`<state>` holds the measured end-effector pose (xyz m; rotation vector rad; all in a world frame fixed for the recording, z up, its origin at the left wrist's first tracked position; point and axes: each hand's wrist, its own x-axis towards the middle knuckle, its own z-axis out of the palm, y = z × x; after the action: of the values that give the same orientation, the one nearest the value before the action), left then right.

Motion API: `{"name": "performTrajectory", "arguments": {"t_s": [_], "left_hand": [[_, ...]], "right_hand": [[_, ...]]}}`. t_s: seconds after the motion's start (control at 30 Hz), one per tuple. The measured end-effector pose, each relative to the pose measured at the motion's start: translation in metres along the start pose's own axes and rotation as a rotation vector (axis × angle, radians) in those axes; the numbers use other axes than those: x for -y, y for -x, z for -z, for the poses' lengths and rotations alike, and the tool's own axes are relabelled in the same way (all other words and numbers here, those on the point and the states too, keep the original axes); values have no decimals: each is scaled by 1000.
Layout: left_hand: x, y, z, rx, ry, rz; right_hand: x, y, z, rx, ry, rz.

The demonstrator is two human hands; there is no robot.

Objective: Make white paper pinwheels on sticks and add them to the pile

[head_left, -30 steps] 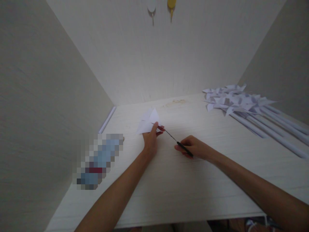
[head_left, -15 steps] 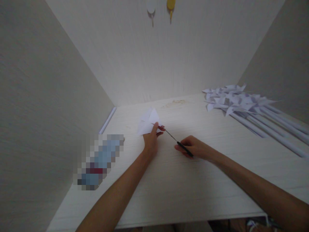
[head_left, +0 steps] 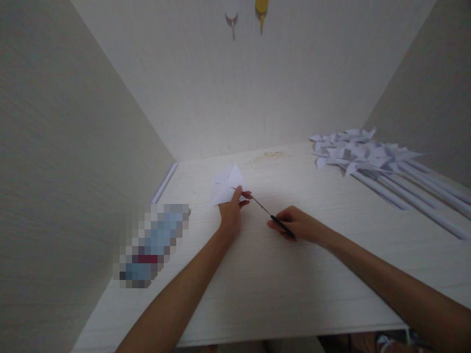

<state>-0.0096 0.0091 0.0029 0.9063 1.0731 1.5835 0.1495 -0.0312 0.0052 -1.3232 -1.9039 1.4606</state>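
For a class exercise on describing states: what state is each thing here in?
Paper, pinched in left grip, a slit or crease showing.
Tool, held by its handle in right grip.
Pinwheels, blades folded, lying piled.
Roll, rolled up, lying down.
Pixelated item, state hidden.
Hooks, fixed to wall.

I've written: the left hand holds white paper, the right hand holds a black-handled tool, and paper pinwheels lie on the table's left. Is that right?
Not quite: the head view shows the paper pinwheels on the right of the table. The left hand does hold white paper, the right hand a black-handled tool.
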Motion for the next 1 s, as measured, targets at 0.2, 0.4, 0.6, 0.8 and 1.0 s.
{"name": "performTrajectory", "arguments": {"t_s": [0.2, 0.4, 0.6, 0.8, 1.0], "left_hand": [[-1, -2, 1, 1, 22, 20], [-1, 10, -4, 255, -59, 90], [-3, 20, -5, 442, -195, 17], [0, 18, -3, 460, -212, -5], [-1, 18, -3, 436, -256, 7]], "right_hand": [[4, -1, -2, -105, -70, 18], [3, -7, -4, -460, -343, 147], [-1, -9, -3, -569, -452, 211], [-3, -10, -2, -571, -440, 214], [-1, -9, -4, -517, -450, 203]]}}
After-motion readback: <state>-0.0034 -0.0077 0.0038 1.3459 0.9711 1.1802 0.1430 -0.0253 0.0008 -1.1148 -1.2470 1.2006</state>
